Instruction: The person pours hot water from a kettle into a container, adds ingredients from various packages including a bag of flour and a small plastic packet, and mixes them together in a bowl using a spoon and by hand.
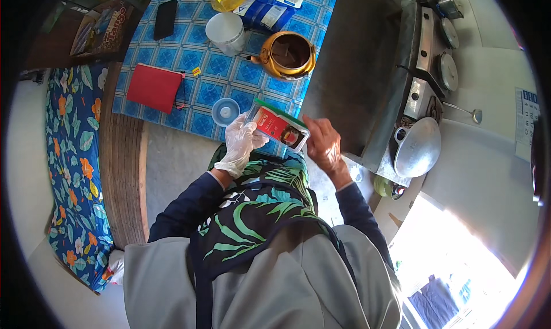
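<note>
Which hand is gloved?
The left hand, holding the red package: it wears a whitish glove. The right hand, at the package's other end, is bare.

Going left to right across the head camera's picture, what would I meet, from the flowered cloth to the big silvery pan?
Flowered cloth, red pouch, gloved left hand, red-labelled packet, bare right hand, big silvery pan.

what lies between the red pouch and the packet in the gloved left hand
In the head view, a round light-blue piece on the tablecloth, then the gloved left hand.
</note>
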`<move>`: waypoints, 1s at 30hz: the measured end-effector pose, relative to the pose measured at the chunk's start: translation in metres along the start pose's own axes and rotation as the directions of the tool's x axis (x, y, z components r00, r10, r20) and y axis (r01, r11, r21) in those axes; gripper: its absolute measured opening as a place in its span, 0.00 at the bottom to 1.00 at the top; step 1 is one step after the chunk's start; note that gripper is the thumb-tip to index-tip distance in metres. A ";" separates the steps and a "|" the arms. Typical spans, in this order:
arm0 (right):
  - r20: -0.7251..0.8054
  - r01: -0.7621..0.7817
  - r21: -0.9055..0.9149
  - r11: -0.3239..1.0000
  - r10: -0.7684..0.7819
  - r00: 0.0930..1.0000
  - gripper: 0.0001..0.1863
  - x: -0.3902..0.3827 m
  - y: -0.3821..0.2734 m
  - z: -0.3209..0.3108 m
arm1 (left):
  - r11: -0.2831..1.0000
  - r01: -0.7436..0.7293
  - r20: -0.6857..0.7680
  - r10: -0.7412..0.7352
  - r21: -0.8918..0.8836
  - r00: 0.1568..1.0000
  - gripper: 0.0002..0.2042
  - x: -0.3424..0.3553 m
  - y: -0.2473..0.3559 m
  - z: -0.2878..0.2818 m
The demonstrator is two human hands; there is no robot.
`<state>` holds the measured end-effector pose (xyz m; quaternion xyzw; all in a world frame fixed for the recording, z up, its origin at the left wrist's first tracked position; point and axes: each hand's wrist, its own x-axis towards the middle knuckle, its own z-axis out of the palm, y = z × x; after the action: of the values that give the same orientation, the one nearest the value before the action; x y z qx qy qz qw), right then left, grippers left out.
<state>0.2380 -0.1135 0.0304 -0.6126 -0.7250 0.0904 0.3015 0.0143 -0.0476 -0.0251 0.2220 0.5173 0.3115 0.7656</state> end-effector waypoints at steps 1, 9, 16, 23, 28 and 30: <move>0.026 -0.002 -0.050 0.999 0.003 1.000 0.28 -0.005 -0.008 -0.002 | 0.999 -0.012 0.006 0.012 -0.040 1.000 0.19 0.002 -0.001 0.000; 0.098 0.109 -0.049 0.993 -0.104 0.990 0.31 -0.045 -0.028 0.030 | 0.969 -0.020 0.080 0.041 -0.245 0.996 0.16 0.019 -0.003 0.001; 0.247 0.128 -0.074 0.989 -0.107 0.963 0.25 -0.046 -0.021 0.028 | 1.000 -0.014 0.020 0.015 -0.019 1.000 0.17 -0.005 0.026 0.011; 0.112 -0.124 -0.128 0.984 0.139 0.984 0.30 -0.022 -0.035 0.020 | 0.988 -0.151 0.054 0.152 -0.036 0.987 0.19 0.010 0.005 -0.004; 0.207 -0.112 -0.298 0.948 0.179 0.962 0.31 -0.035 -0.025 0.044 | 0.989 -0.148 0.020 0.148 0.006 0.989 0.16 0.005 0.016 0.005; 0.247 -0.222 -0.169 0.960 0.260 0.934 0.33 -0.033 -0.021 0.043 | 0.982 -0.185 0.022 0.184 0.027 0.983 0.15 0.006 0.013 0.003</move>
<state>0.1990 -0.1396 -0.0049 -0.6987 -0.6826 0.1579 0.1447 0.0158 -0.0341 -0.0195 0.2831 0.4915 0.3713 0.7351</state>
